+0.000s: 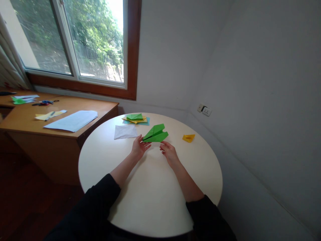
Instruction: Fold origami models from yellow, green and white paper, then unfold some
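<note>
Pinching green paper plane (155, 133) tail in left hand (138, 148) grip, right hand (169, 153) open beside

The person wears a dark, almost black top with long sleeves, and both sleeves are pushed up so that the forearms are bare from about the elbow down. The cloth looks soft and plain, without any print, stripe or logo that can be seen, and it makes loose folds around the elbows. The left hand (139, 147) and the right hand (169, 153) are bare, with no glove, and no ring, watch or bracelet is visible on the fingers or the wrists.
</note>
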`<state>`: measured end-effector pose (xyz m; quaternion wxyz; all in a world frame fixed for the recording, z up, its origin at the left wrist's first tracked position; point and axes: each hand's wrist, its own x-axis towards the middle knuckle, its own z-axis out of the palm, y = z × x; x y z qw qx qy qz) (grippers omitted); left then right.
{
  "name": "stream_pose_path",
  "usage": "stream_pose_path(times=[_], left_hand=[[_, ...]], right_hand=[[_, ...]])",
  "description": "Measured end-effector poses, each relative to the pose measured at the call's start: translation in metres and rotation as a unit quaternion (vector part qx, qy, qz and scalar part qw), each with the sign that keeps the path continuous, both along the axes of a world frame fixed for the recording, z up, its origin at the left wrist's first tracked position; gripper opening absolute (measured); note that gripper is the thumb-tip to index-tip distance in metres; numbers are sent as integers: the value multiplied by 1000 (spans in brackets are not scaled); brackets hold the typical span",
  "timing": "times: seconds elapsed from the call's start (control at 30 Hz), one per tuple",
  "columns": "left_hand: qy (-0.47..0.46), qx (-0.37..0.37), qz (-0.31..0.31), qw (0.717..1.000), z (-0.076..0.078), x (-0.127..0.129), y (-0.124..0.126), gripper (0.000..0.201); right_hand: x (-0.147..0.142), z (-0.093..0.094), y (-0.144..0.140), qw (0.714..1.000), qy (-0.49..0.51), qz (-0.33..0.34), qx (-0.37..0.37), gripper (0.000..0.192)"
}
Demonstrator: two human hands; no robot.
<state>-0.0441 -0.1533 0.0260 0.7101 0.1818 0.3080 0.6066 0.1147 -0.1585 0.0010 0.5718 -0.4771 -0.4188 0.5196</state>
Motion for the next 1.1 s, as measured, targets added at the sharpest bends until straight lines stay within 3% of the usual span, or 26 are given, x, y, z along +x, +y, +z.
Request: stream_pose_path(times=[0.3,0.43,0.53,0.63,0.73,0.97,1.1], left_hand=[[4,-2,6,1000,-1,0,1,19],[79,38,51,995,-6,0,5,26],[215,113,113,964,-7,1,4,28],[359,194,151,900,-7,3,1,23],[432,242,155,855,-10,5,-2,18],[485,232,141,831,-12,7,-3,19],[488,223,144,832,-8,5,-4,18]], right_hand=[[0,1,0,1000,-9,-2,-8,28],[1,2,-2,1000,-8,-12,-10,27],[2,2,-1,999,-9,-40,-1,25],[5,1,2,995,4,-101,13,23],[10,0,6,984,17,-172,33,23],[16,3,9,955,-2,-285,79,22],[12,8,2,944,-125,-260,159,20]])
